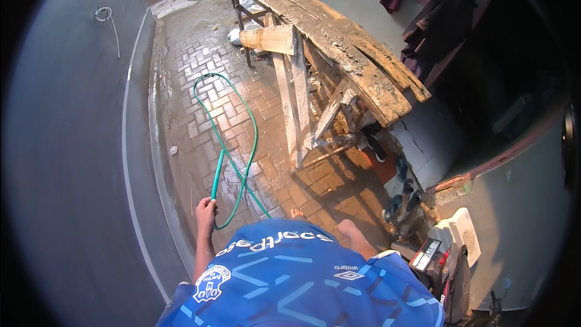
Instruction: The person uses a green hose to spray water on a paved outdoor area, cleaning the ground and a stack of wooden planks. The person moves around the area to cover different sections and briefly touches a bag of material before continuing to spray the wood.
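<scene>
My left hand [206, 211] is closed around a green garden hose [253, 127], close to one of its ends. That end sticks out ahead of the fingers. Below the hand the hose sags, loops out across the paving and crosses back toward my body. On the right, a bent bare arm comes out of my blue shirt's [284, 266] sleeve. My right hand [347, 227] seems to be at its near end, with the fingers hidden, so what it holds cannot be made out. One bare foot [296, 213] shows past the shirt hem.
Wet block paving [206, 127] runs between a grey wall [66, 145] and a rough plank scaffold [339, 42] on wooden legs. Sandals [402, 197] lie by the tiled step [423, 151] of a dark doorway. Dark clothes [442, 18] hang beside it. A motorbike part [448, 266] stands near right.
</scene>
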`<state>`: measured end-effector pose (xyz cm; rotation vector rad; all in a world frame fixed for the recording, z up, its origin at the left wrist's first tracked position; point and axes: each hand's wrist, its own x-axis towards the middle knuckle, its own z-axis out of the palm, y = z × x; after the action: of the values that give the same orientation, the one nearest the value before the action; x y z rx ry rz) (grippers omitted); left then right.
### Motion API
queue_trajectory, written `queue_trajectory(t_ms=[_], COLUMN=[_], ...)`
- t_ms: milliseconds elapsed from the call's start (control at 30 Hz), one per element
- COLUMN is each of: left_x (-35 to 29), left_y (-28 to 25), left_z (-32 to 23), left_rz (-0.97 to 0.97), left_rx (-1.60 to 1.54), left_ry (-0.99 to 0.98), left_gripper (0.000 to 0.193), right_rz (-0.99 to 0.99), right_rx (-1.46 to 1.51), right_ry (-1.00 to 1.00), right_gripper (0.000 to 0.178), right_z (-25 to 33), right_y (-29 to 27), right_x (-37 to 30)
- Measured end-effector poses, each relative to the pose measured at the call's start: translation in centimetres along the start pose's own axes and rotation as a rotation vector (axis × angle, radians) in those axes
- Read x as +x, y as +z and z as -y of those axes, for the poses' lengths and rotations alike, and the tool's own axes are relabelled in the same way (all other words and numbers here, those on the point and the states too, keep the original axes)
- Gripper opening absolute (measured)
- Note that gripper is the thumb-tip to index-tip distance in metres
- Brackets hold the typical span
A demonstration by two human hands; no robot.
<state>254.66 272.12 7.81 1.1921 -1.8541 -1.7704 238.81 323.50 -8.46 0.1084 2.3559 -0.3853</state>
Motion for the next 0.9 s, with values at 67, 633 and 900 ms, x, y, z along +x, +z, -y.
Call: queue_trajectory(t_ms=[67,633,900], left_x=[0.4,-1.6,-0.4], left_y=[0.1,-1.4,-0.7], left_z=[0.2,3.5,6.8], left_rz=[-0.018,-0.118,-0.125], left_rx=[0.02,0.059,-0.016], left_ry=[0.004,-0.199,-0.148], left_gripper=[0.024,0.024,0.024], right_rz=[0.009,0.195,0.062], right_rx=[0.026,-0.058,-0.009], right_ry=[-0.016,0.05,0.007], right_gripper=[0.025,0.026,0.026], right_z=[0.7,5.4,4.0], right_y=[-0.1,-4.0,-5.0], right_x=[0.4,-6.4,-2.8])
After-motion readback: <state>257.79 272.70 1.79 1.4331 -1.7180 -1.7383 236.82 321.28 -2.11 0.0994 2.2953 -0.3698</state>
